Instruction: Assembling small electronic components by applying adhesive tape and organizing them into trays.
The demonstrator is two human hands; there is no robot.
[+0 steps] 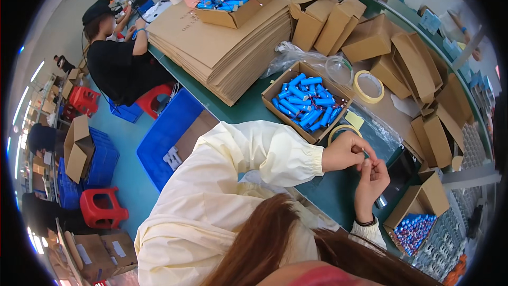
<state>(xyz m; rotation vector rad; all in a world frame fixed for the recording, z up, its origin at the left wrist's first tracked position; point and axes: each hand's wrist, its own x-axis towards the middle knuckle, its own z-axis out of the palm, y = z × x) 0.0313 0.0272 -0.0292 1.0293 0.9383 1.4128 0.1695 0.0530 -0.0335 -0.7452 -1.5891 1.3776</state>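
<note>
My left hand and my right hand meet over the green table, their thumbs and fingertips pinched together. Whatever lies between the fingertips is too small to make out. Just beyond the left hand stands an open cardboard box filled with blue battery cells that have thin wires. A tape roll lies partly behind my left hand. Close to my right wrist, a small shiny cylinder rests beside a dark flat object.
Stacked flat cardboard bears another box of blue cells. Empty cartons and a yellowish tape roll sit at the far right. A carton of cells stands right. Left are a blue crate and a seated person.
</note>
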